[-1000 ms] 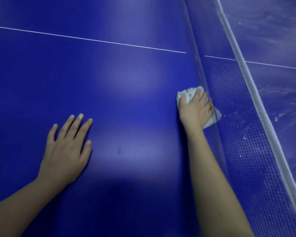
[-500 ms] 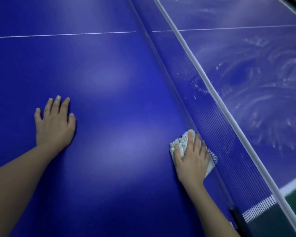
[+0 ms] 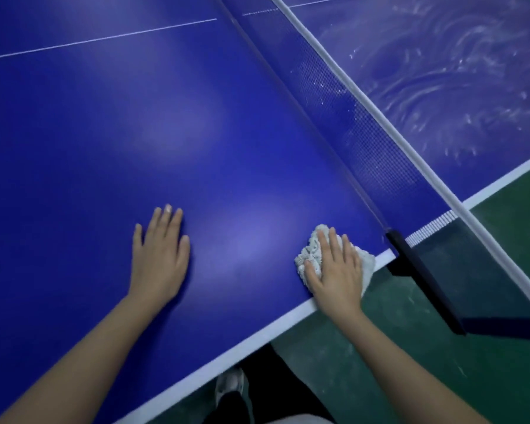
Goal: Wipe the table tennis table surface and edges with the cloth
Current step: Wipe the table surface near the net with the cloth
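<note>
The blue table tennis table (image 3: pixel 135 133) fills most of the head view, with a white edge line (image 3: pixel 242 341) running along its near side. My right hand (image 3: pixel 334 270) presses flat on a crumpled white cloth (image 3: pixel 311 255) at that side edge, close to the net post. Part of the cloth hangs over the edge. My left hand (image 3: pixel 159 255) lies flat on the blue surface, fingers apart, holding nothing, about a forearm's length left of the cloth.
The net (image 3: pixel 364 133) with its white top band runs diagonally to the right of my right hand. Its black post clamp (image 3: pixel 416 270) sticks out past the table side. Beyond the net the far half (image 3: pixel 441 71) shows white smear swirls. Green floor (image 3: pixel 410 347) and my shoe (image 3: pixel 230 384) lie below.
My right hand has dragged the cloth along the net toward me, from mid-table to the side edge. My left hand has shifted nearer too. The view now takes in the edge and floor.
</note>
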